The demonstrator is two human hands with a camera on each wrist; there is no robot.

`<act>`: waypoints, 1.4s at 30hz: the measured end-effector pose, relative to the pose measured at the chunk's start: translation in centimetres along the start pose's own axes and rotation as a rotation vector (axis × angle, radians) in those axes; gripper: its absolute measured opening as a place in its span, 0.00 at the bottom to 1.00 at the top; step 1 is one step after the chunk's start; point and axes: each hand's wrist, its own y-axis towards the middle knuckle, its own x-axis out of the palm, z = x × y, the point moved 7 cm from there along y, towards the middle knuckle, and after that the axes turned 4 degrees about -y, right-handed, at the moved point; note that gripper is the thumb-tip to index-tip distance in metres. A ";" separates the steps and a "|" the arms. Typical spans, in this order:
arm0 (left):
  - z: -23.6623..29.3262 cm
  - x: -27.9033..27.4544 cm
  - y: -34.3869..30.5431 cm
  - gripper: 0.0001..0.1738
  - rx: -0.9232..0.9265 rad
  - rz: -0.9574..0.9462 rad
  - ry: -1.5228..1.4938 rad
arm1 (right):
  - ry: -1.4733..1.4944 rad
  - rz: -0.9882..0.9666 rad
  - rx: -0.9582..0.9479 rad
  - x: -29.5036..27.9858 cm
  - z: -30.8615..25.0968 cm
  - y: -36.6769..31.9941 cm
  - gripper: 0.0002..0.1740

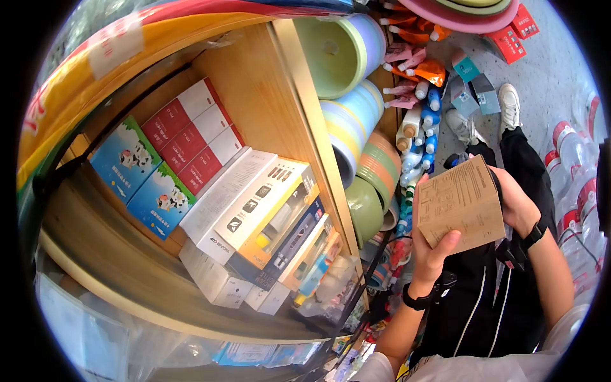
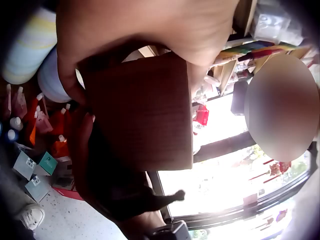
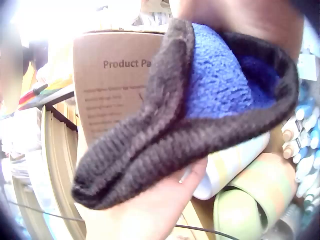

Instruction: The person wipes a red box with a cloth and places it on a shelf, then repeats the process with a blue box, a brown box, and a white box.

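A brown cardboard box (image 1: pixel 463 202) with printed text is held up in front of the person's lap. My left hand (image 1: pixel 428 247) grips it from the near left side, with the thumb lying along its edge. On the far right side of the box is my right hand (image 1: pixel 520 202), which holds a fuzzy blue cloth (image 3: pixel 215 75) with thick dark edging. In the right wrist view this cloth overlaps the box face, partly hiding the words "Product Pa". The left wrist view shows the box in shade, with dark cloth beside it.
To the left stands a wooden shelf (image 1: pixel 305 127) with red boxes (image 1: pixel 184 137), blue cow-print boxes (image 1: pixel 156 200) and a white vacuum cup box (image 1: pixel 245 210). Striped pots (image 1: pixel 356 121), several bottles (image 1: pixel 423 137) and opened teal-grey cartons (image 1: pixel 471 89) sit near the feet. Plastic-wrapped bottles (image 1: pixel 576 191) line the right.
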 end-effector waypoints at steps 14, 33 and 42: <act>-4.4 -4.2 -3.4 0.41 -0.227 0.147 -0.465 | 0.121 -0.080 -0.092 2.2 1.3 -0.5 0.21; -4.6 -7.5 1.1 0.39 -0.100 0.507 -0.027 | -0.368 0.304 -0.339 -3.4 -1.4 -1.3 0.25; -16.0 -12.4 11.2 0.55 -0.046 0.449 0.824 | -1.271 0.904 -0.198 -19.1 -6.8 5.0 0.24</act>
